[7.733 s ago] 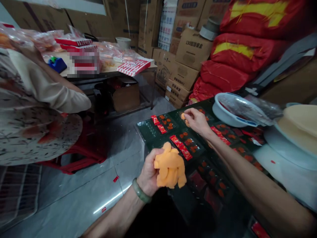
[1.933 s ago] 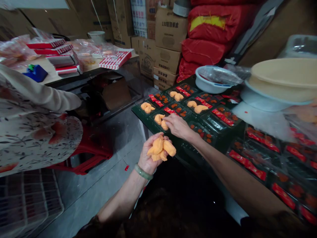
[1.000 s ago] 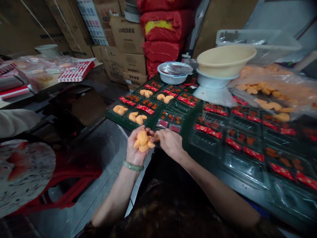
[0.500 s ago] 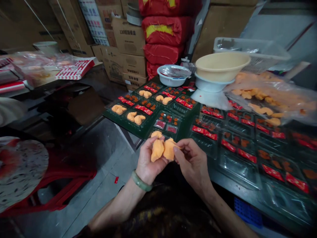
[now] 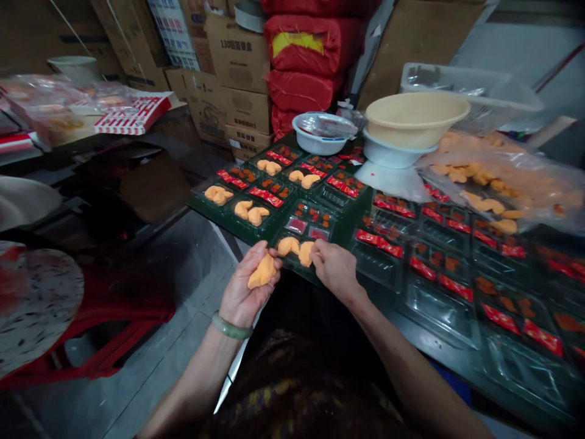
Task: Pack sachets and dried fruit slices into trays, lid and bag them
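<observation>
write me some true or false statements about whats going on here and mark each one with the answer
1. The left hand has a bangle at its wrist. True.
2. The left hand is empty. False: it holds an orange piece.
3. The right hand is at the near tray. True.
4. The near tray has no orange piece in it. False: one lies there, and the right hand touches another.
5. The cream basin sits on a blue basin. True.
</observation>
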Motion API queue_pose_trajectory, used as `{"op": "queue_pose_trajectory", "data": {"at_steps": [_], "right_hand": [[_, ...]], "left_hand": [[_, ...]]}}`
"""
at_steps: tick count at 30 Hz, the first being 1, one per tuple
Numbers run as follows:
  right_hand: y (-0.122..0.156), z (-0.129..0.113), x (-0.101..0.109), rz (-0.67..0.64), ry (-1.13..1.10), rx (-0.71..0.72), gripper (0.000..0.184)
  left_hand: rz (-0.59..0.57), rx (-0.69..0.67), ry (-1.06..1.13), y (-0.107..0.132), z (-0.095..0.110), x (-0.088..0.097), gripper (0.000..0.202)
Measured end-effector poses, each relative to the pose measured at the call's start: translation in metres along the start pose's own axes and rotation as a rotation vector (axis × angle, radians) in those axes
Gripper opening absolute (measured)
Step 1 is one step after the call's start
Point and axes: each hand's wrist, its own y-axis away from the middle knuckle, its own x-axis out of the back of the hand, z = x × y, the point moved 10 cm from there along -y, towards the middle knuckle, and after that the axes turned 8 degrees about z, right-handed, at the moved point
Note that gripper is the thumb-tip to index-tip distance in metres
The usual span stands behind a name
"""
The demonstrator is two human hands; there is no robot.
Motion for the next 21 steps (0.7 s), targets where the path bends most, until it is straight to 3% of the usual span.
{"op": "queue_pose_trajectory", "data": {"at_steps": [3, 5, 8, 12, 17, 21], "right_hand": [[-0.002, -0.016, 0.000, -0.093, 0.258, 0.109, 0.020], [0.000, -0.022, 0.012, -0.045, 0.234, 0.107, 0.022], [0.013, -0.033, 0.033, 0.076, -0.140, 0.077, 0.024], [0.032, -0.037, 0.035, 0.072, -0.515, -0.032, 0.034], [0.041, -0.010, 0.053, 0.215, -0.841, -0.118, 0.013], [0.043, 0.045, 0.086, 0.358, -0.714, -0.173, 0.016]], "left_hand": [[0.054, -0.038, -0.015, -0.010, 0.004, 0.004, 0.006], [0.082, -0.006, 0.003, -0.013, 0.001, 0.003, 0.007], [0.119, 0.035, 0.014, -0.012, -0.008, -0.003, 0.009], [0.081, -0.057, -0.047, -0.002, -0.021, -0.023, 0.015], [-0.059, -0.180, -0.249, 0.003, -0.035, -0.049, 0.027], [-0.084, -0.141, -0.291, -0.005, -0.037, -0.050, 0.025]]}}
